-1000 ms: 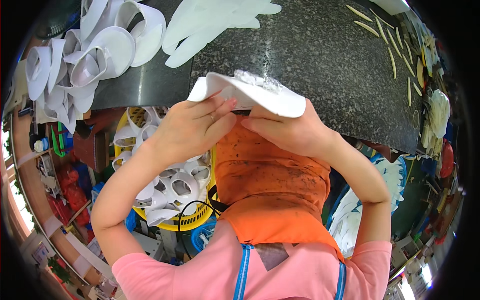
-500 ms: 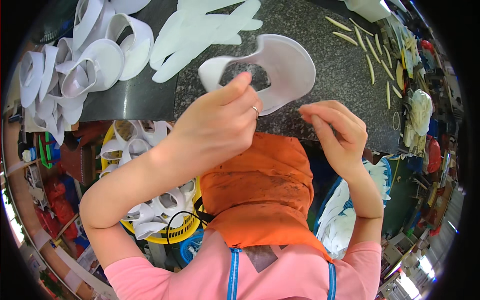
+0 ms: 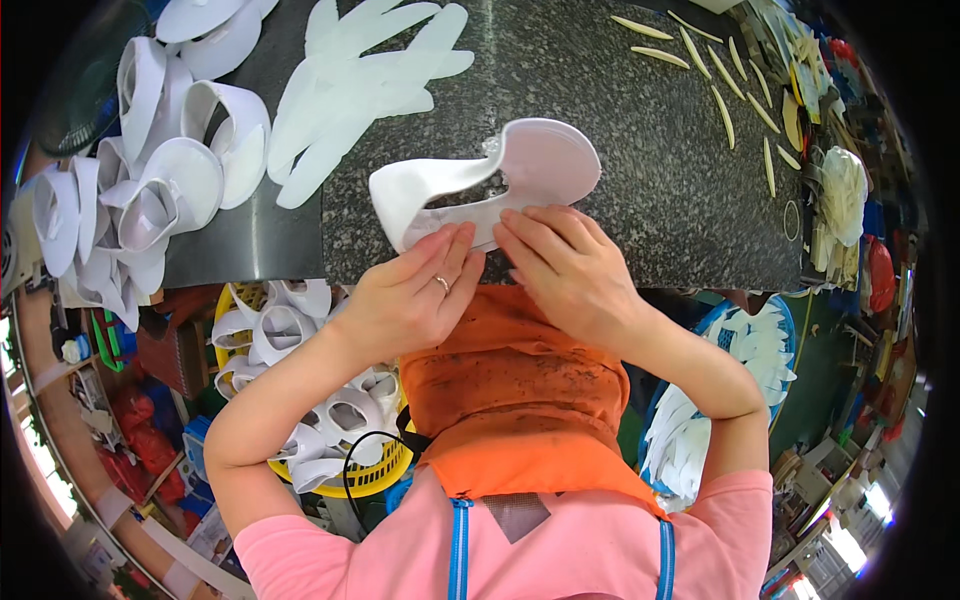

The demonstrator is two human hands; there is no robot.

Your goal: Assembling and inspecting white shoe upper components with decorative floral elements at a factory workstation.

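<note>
Over the near edge of the bench (image 3: 660,220), the white curved piece (image 3: 550,165) lay just beyond both hands, its long axis running left to right, the right end angled toward the bench's far side. Neither hand was nearer: left grip (image 3: 410,300) and right grip (image 3: 570,275) sat side by side, fingers drawn narrow on its near rim. Whether its underside met the bench could not be told. It looked smooth and glossy, its left band curving round an open middle toward a broad, rounded right flap.
</note>
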